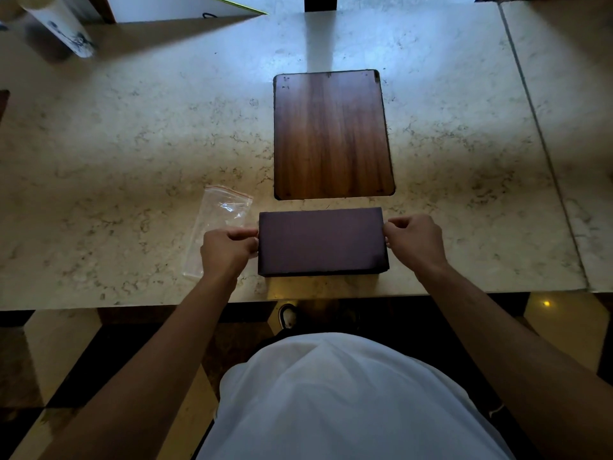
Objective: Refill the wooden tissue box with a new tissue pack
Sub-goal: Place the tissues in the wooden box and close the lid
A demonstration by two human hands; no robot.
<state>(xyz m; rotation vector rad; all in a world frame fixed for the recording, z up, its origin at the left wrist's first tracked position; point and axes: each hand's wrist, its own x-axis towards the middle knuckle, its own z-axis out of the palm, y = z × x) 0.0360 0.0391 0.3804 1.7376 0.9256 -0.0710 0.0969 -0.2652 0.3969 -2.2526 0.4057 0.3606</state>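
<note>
A dark rectangular box (321, 242) lies flat near the front edge of the marble table (132, 144), its plain face up. My left hand (229, 249) grips its left end and my right hand (414, 240) grips its right end. Just beyond it a flat wooden panel (331, 134) with rounded corners rests on the table, apart from the box. An empty clear plastic bag (220, 227) with a red zip strip lies to the left, partly under my left hand. No tissues are visible.
A white cylindrical container (64, 24) with dark markings stands at the far left corner, beside a white board (185, 8) along the back edge. A seam (537, 127) separates a second marble slab on the right. The table's front edge runs just below the box.
</note>
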